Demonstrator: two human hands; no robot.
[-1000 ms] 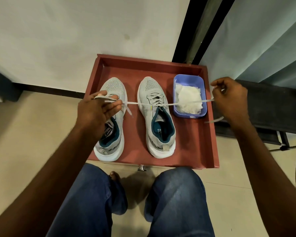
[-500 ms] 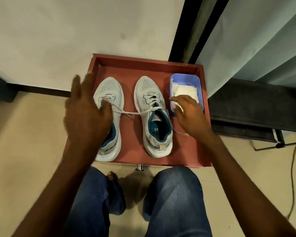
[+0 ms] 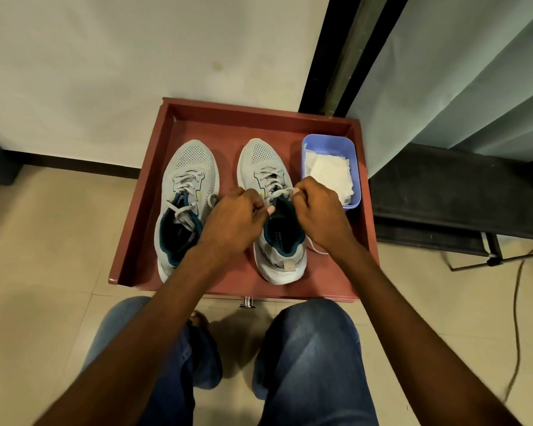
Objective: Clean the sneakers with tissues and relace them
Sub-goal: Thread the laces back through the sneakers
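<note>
Two grey sneakers with teal lining stand side by side in a red-brown tray (image 3: pixel 142 210), toes pointing away from me. The left sneaker (image 3: pixel 191 167) has a loose lace across its tongue. Over the opening of the right sneaker (image 3: pixel 260 158), my left hand (image 3: pixel 233 218) and my right hand (image 3: pixel 319 210) each pinch a part of its white lace (image 3: pixel 279 193). A lace end (image 3: pixel 316 249) trails onto the tray beside that shoe. White tissues (image 3: pixel 331 172) fill a blue tub (image 3: pixel 328 141) at the tray's back right.
The tray lies on a tiled floor against a white wall. A dark mat and a black metal frame (image 3: pixel 490 256) lie to the right, with a cable (image 3: pixel 517 318) curling over the floor. My knees in blue jeans (image 3: pixel 308 358) are just before the tray.
Both hands came in from wide apart, where they pulled the lace taut sideways, and now meet over the right sneaker's opening. The lace has gone slack.
</note>
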